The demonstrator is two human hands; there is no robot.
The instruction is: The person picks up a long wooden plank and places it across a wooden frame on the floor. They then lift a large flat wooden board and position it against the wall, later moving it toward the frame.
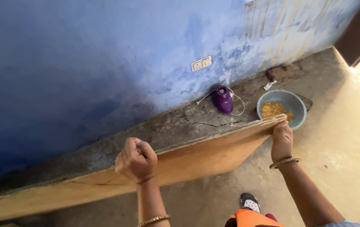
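Presently, both hands grip the top edge of a long plywood board [196, 157], which stands on its long edge, tilted, between the person and the raised concrete ledge [196, 120] at the foot of the blue wall [83, 63]. The left hand [137, 160] is closed in a fist over the edge near mid-length; the right hand [281, 141] has its fingers [280, 127] wrapped round the far upper corner. The board's lower edge appears to rest on or near the floor [348, 138] (the contact itself is hidden). Judged step: the board is being carried or shifted alongside the ledge. Any further move calls for an even hold at both points and clearance at the far corner, which sits just beside a grey bowl of yellow grain [281, 108]; a purple appliance [223, 99] with its cord stands near on the ledge.
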